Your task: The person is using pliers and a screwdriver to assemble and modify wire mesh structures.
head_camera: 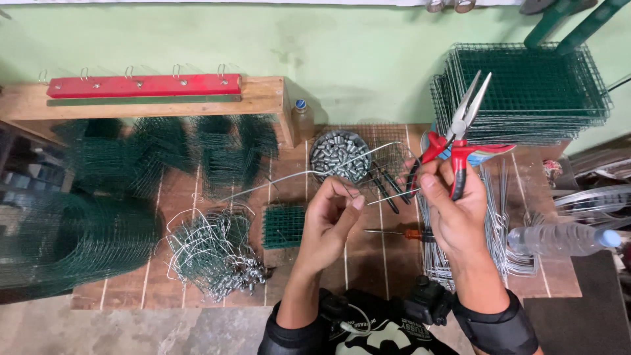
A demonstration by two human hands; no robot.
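My left hand (332, 220) pinches a thin bent steel wire (296, 176) that runs from the lower left up and curves round toward my right hand. My right hand (453, 210) grips red-handled needle-nose pliers (460, 125), jaws open and pointing up, and its fingertips also touch the wire's other end. Both hands hover above a brown tiled floor (368, 256). A round tin of small grey metal sleeves (338, 154) sits just beyond my left hand.
A stack of green wire mesh panels (526, 92) stands at the far right; rolled green mesh (72, 236) lies at the left. Also near: a small green mesh square (284, 225), a tangle of wire pieces (210, 253), an orange-handled screwdriver (401, 233), a plastic bottle (562, 238), a wooden bench with a red hook rail (144, 85).
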